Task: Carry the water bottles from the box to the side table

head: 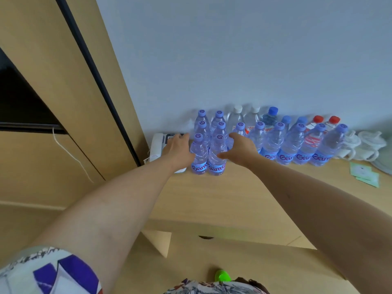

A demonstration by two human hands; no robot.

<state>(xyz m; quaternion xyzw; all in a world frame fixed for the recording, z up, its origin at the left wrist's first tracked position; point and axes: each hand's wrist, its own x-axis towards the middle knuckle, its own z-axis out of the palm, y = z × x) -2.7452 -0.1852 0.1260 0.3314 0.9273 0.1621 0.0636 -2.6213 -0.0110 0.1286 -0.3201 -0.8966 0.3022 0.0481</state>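
Presently: placing step | left hand [177, 149] and right hand [239, 148], grips released, flank two clear purple-capped plastic water bottles [209, 154] on light wooden table [222, 194] | next, likely: withdraw, fetch more.

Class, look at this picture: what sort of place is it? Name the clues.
Probably a hotel room or office. A desk telephone sits on a wooden side table by the wall, with white mugs and rows of water bottles.

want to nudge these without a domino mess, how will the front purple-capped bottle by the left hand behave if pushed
The front purple-capped bottle is tall and narrow, so a push near the cap would probably tip it; push low. It looks full, so likely fairly heavy and steady. Its neighbour stands close beside it and rows stand behind, so a fall could knock others. The left hand and right hand flank the pair.
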